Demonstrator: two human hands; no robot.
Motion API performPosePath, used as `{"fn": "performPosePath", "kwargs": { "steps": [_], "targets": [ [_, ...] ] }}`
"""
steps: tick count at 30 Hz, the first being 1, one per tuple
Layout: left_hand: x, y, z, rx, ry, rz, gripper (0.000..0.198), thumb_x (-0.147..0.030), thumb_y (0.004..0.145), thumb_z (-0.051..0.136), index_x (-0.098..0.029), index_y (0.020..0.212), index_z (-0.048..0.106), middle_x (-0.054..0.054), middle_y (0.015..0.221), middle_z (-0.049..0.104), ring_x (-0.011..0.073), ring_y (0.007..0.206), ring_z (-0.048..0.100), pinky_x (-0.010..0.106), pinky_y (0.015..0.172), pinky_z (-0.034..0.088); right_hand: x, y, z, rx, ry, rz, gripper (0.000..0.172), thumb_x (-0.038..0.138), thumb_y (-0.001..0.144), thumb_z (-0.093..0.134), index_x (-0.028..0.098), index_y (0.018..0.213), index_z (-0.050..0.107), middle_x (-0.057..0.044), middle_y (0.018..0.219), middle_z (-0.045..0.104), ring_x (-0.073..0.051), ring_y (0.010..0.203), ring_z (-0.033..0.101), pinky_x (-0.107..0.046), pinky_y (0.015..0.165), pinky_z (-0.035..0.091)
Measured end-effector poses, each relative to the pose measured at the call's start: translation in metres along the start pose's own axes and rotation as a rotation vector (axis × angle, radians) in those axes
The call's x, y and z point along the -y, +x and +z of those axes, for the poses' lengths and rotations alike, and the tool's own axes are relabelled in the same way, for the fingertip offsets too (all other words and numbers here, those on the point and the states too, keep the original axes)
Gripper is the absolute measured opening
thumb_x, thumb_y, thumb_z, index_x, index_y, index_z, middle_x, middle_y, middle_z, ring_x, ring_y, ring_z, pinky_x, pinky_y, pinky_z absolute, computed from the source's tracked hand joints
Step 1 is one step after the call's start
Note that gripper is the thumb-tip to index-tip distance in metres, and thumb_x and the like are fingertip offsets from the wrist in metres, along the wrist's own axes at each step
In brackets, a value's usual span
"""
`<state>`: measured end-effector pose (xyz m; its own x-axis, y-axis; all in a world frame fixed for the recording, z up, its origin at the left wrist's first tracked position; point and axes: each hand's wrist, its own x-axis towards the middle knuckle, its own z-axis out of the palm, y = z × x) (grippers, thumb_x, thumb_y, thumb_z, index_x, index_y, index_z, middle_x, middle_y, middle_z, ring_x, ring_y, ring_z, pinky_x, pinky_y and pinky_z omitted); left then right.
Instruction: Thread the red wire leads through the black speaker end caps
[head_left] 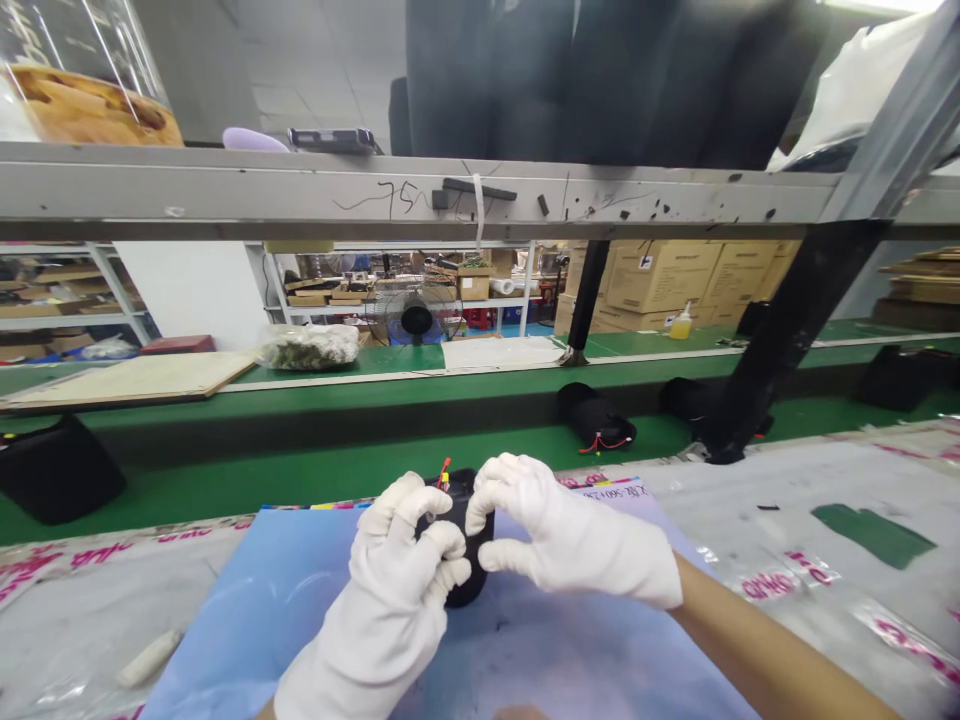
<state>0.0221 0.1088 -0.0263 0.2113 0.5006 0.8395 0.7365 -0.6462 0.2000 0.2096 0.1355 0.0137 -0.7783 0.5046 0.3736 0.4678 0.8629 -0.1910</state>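
A black rounded, cylinder-like piece (466,585) stands on the blue printed mat in front of me, partly hidden by both gloves. A red wire end with a yellow connector (445,480) sticks up at its top. My left hand (401,575), in a white glove, is at its left side with the fingers curled and the thumb close to the forefinger. Whatever lies in that pinch is too small to make out. My right hand (551,525), also gloved in white, reaches in from the right, its fingers bent and a gap between thumb and forefinger.
Black pieces (596,415) with red wires lie on the green conveyor belt (300,480) beyond the mat (247,610). Overhead runs a grey shelf beam (300,190), with a slanted black post (787,340) at right. A green scrap (874,533) lies on the plastic-covered table.
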Motion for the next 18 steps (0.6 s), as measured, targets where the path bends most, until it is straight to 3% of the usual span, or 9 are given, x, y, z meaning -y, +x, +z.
{"fn": "performPosePath", "kwargs": {
  "steps": [3,5,7,9,13,16,18],
  "targets": [
    [0.006,-0.006,-0.002,0.023,0.004,-0.002,0.024,-0.002,0.072,0.059,-0.026,0.067,0.057,0.001,0.079,0.061,0.0201,0.073,0.061,0.034,0.059,0.052,0.001,0.002,0.002,-0.010,-0.136,-0.034,0.010,0.016,0.084,0.065,0.022,0.089,0.058,-0.002,0.097,0.053,-0.018,0.082,0.046,-0.033,0.075,0.033],
    [0.009,-0.013,-0.003,0.044,0.016,0.005,0.019,-0.007,0.072,0.063,-0.025,0.070,0.059,0.004,0.096,0.062,0.0253,0.089,0.061,0.043,0.074,0.053,0.003,0.004,0.003,0.005,-0.172,-0.045,0.010,0.014,0.083,0.063,0.022,0.088,0.058,-0.002,0.097,0.053,-0.018,0.081,0.045,-0.033,0.073,0.032],
    [0.013,-0.019,-0.005,0.068,0.037,0.001,0.015,-0.012,0.073,0.066,-0.025,0.075,0.059,0.007,0.112,0.058,0.0318,0.107,0.056,0.052,0.088,0.049,0.005,0.005,0.002,0.017,-0.164,-0.029,0.009,0.013,0.083,0.062,0.021,0.086,0.058,-0.002,0.096,0.053,-0.018,0.081,0.045,-0.033,0.073,0.032],
    [0.017,-0.024,-0.009,0.077,0.080,-0.014,0.017,-0.019,0.074,0.070,-0.024,0.086,0.059,0.011,0.120,0.052,0.0356,0.114,0.051,0.058,0.092,0.045,0.006,0.005,0.000,0.018,-0.142,0.004,0.009,0.013,0.082,0.062,0.020,0.084,0.059,-0.001,0.095,0.052,-0.018,0.082,0.045,-0.033,0.074,0.032],
    [0.034,-0.032,-0.012,0.063,0.061,-0.066,0.059,-0.043,0.069,0.079,-0.022,0.115,0.049,0.018,0.134,0.044,0.0390,0.120,0.051,0.060,0.092,0.047,0.011,0.000,-0.005,0.013,-0.088,0.053,0.007,0.019,0.080,0.065,0.020,0.085,0.061,-0.002,0.097,0.051,-0.018,0.082,0.044,-0.034,0.076,0.033],
    [0.045,-0.037,-0.007,0.214,-0.222,-0.269,0.090,-0.053,0.068,0.079,-0.026,0.138,0.030,0.019,0.145,0.041,0.0382,0.128,0.050,0.061,0.099,0.044,0.017,0.000,-0.005,0.015,-0.087,0.060,0.000,0.019,0.081,0.060,0.019,0.081,0.060,-0.002,0.096,0.051,-0.018,0.081,0.043,-0.034,0.075,0.033],
    [0.048,-0.040,0.000,0.334,-0.434,-0.431,0.098,-0.051,0.071,0.077,-0.031,0.146,0.017,0.016,0.145,0.047,0.0338,0.131,0.050,0.058,0.105,0.041,0.019,0.002,-0.002,-0.005,-0.129,0.064,0.006,0.019,0.083,0.056,0.019,0.077,0.057,-0.002,0.094,0.052,-0.018,0.079,0.041,-0.035,0.074,0.032]
  ]
}}
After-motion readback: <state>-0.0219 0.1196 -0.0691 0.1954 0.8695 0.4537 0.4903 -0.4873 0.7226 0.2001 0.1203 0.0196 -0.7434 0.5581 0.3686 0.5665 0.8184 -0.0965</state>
